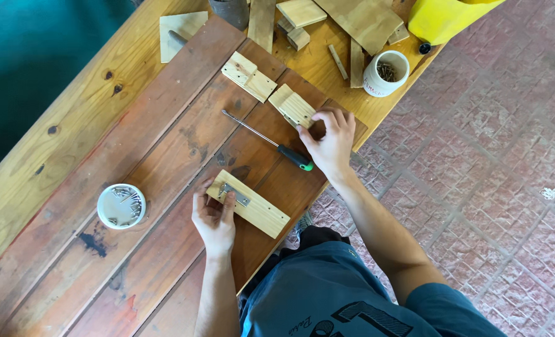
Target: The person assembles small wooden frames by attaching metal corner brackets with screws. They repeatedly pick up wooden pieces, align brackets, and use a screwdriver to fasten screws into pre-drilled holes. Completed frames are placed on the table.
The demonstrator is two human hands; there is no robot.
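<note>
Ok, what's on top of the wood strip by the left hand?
A small metal hinge lies flat on the wood strip near its left end. The left hand holds that end, its fingers covering part of the strip's edge. A row of small holes shows along the bare wood.

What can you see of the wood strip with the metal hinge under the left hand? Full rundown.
The wood strip is a pale, rectangular pine-like piece lying flat and slanted on the dark brown table. Small dots, maybe holes, run along its top face. A grey metal hinge sits on its left end. The left hand rests on that end, fingers by the hinge. The screwdriver lies apart from it.
</note>
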